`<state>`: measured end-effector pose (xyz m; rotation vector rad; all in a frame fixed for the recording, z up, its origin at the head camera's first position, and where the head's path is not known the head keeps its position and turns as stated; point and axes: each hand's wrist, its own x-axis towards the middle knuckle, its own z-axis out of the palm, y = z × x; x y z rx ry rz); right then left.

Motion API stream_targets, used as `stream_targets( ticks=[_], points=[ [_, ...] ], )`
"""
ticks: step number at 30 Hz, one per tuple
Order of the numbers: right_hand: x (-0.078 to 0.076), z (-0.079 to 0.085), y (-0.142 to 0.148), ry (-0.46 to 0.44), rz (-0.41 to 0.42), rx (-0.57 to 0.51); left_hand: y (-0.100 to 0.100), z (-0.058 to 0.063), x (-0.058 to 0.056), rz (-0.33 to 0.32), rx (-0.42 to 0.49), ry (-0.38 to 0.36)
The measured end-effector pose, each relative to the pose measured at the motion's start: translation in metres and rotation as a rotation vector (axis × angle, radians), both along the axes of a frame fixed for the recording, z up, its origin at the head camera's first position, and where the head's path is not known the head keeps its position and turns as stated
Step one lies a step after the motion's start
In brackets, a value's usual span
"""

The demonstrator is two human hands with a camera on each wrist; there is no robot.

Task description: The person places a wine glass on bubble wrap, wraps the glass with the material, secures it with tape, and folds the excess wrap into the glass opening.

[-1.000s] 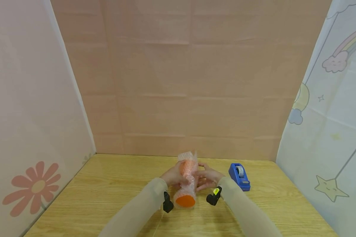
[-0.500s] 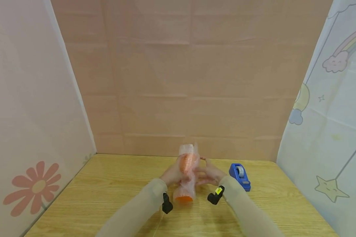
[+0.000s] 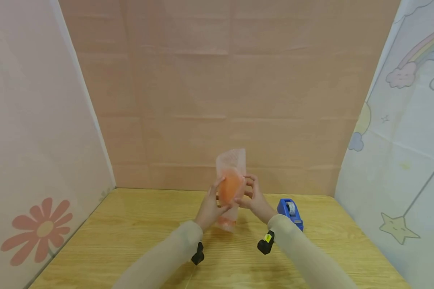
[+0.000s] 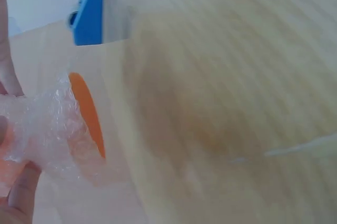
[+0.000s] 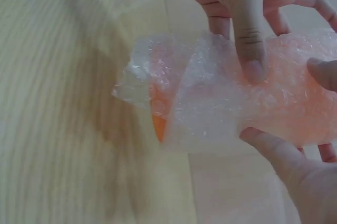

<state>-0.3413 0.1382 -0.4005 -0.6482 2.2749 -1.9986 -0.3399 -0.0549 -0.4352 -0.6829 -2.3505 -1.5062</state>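
Both hands hold an orange object [image 3: 229, 188] with a flared end, wrapped loosely in bubble wrap [image 3: 235, 158] and raised above the table. My left hand [image 3: 209, 208] grips it from the left, thumb nearer me. From the other side, my right hand [image 3: 258, 200] has curled fingers at the wrap's edge and its thumb [image 5: 255, 133] against the wrap. An overlapping edge of the bubble wrap [image 5: 205, 103] runs across the object in the right wrist view. The orange flared end [image 4: 88, 113] shows bare at the wrap's mouth in the left wrist view.
A blue tape dispenser [image 3: 290, 212] with a roll of tape stands on the wooden table [image 3: 148, 216], right of my right hand. A pink backdrop [image 3: 181, 100] closes off the back, with patterned sheets at both sides.
Both hands have lifted the wrapped object up and away from me, tilting it more upright. My right hand's fingers have shifted higher along the wrap. The tape dispenser stays put.
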Motion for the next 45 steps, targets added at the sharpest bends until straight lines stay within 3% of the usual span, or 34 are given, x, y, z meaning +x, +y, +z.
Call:
stream_targets(
  ticks=[5,14,23,45],
  points=[
    [0.002,-0.016,0.000,0.011,-0.044,0.016,0.001,-0.011,0.003,-0.013,0.029,-0.024],
    [0.007,-0.028,-0.001,0.012,-0.072,0.036,0.002,-0.016,0.004,-0.070,0.111,-0.119],
    [0.008,-0.031,-0.004,0.021,-0.086,0.043,0.001,-0.019,0.003,-0.075,0.086,-0.119],
    [0.011,-0.037,-0.008,0.022,-0.089,0.069,-0.001,-0.024,0.006,-0.089,0.123,-0.154]
  ],
)
